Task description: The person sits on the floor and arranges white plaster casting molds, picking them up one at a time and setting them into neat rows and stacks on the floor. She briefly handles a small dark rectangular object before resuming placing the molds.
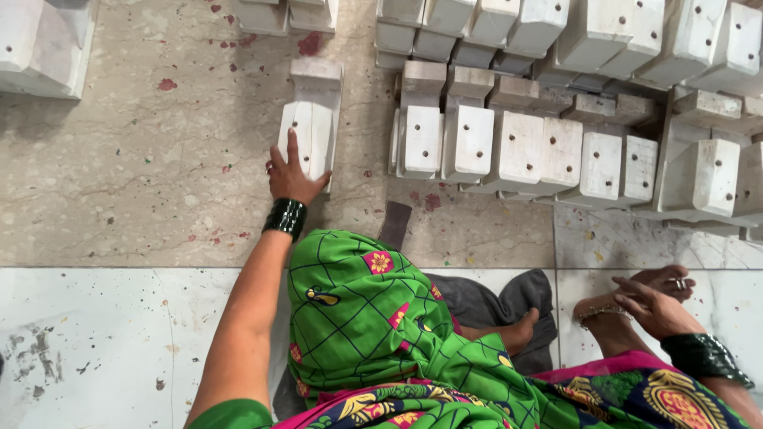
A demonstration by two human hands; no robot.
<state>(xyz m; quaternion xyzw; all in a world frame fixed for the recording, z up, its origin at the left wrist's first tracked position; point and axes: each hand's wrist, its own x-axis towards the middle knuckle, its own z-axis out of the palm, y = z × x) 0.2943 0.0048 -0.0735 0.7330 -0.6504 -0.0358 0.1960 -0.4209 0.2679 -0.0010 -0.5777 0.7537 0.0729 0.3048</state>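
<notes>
Head view: left hand (290, 176) lay flat, fingers spread, on a lone white block (311, 119) on the floor, left of the block rows (524, 151). Right hand (653, 306) rested loosely open on the ankle (606, 314), gripping nothing.

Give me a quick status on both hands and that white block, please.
Left hand flat on the lone white block, fingers spread. Right hand resting on own foot. Rows of blocks beside; nothing between.
</notes>
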